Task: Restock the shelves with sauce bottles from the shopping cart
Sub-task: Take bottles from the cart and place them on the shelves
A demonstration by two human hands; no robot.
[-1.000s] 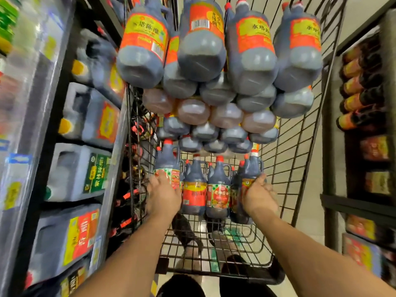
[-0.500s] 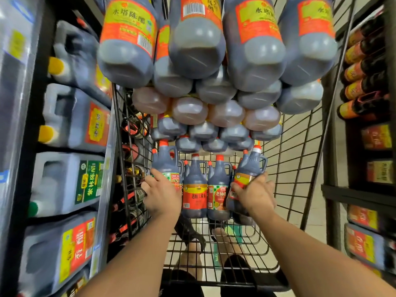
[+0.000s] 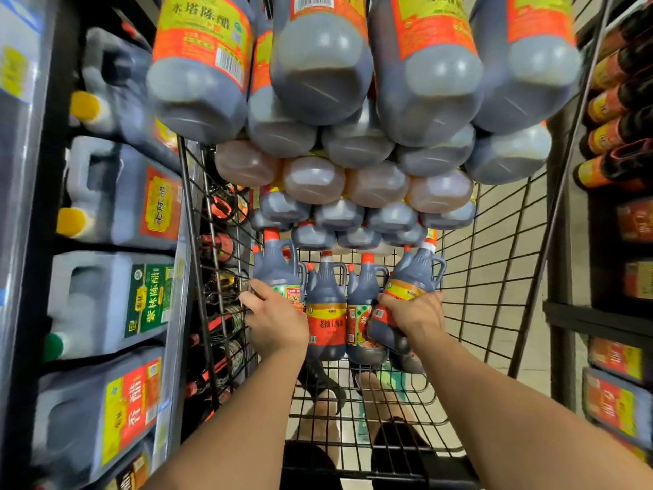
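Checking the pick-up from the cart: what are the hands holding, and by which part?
The left hand grips the leftmost bottle round its labelled body; the right hand grips the tilted bottle likewise.

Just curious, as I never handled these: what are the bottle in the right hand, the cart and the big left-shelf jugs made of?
The bottle in the right hand: likely glossy clear plastic; dark sauce shows through, handle moulded in. The cart: thin dark wire grid, probably coated metal. The jugs: seemingly plastic too, duller, with moulded grip hollows.
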